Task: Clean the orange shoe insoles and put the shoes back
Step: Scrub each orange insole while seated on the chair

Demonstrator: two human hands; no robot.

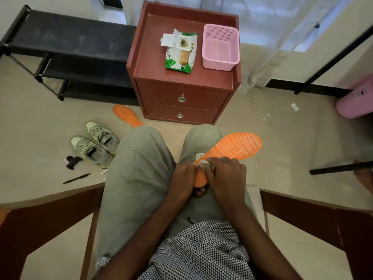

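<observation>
Both my hands are working over my lap: my left hand (184,177) is gripping the narrow heel of a ridged orange insole (232,150), while my right hand (224,174) is pinching a crumpled, greyed wipe (205,165) against it. Another orange insole (126,116) is lying on the pale tiled floor (262,122) near two grey laced shoes (94,144), and a green wipes pack (180,51) with its lid open is sitting beside a pink mesh basket (221,47) on the reddish desk (153,57).

Single head view, wide-angle, looking steeply down over lap, near hands; floor, cabinet (182,77) beyond.
</observation>
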